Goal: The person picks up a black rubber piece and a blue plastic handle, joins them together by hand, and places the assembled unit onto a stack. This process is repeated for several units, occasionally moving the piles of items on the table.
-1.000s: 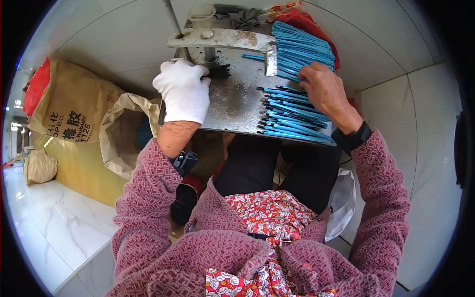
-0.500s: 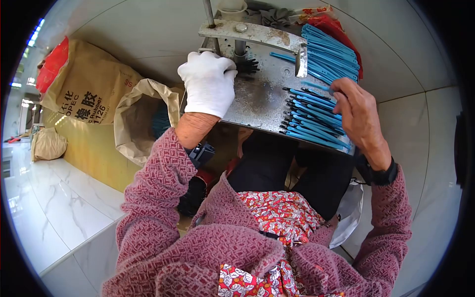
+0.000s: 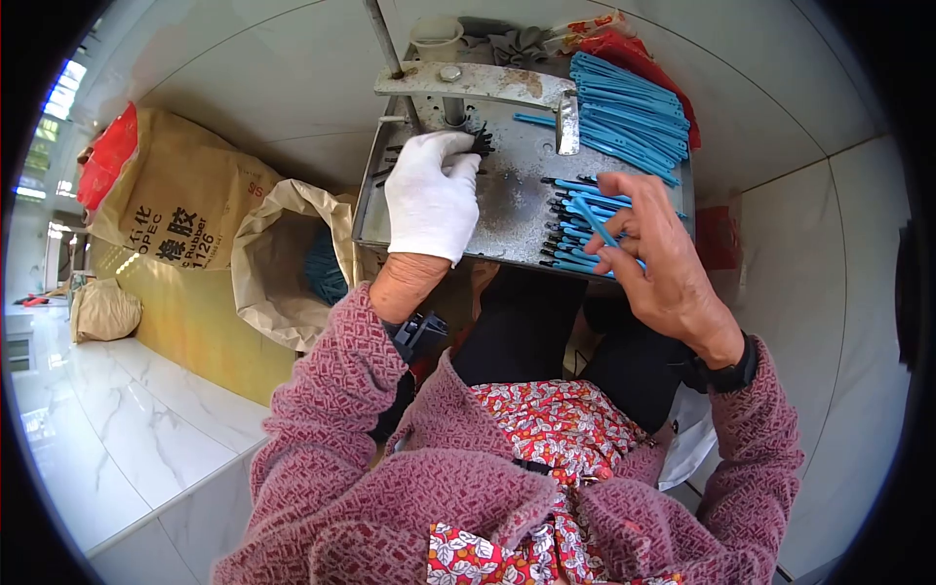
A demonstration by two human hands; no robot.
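Right hand (image 3: pixel 653 258): my fingers clamped on 1 blue strip (image 3: pixel 591 218) over the metal tray's (image 3: pixel 507 210) right edge. Gloved left hand (image 3: pixel 432 195): fingers together, resting on black pieces (image 3: pixel 480 142) mid-tray.

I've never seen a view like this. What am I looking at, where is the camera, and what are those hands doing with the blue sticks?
The camera sits on a person's head and looks down over their lap, so the round, bent edges come from its wide lens. No machine arm is here, only two hands. On the knees rests a grey metal tray with a hand lever bar across its top. Thin blue plastic strips lie on it: a loose row near the right hand and a stacked pile behind. The left hand in a white glove rests on the tray by some small black pieces. The bare right hand pinches one blue strip. A brown paper sack stands open at the left.
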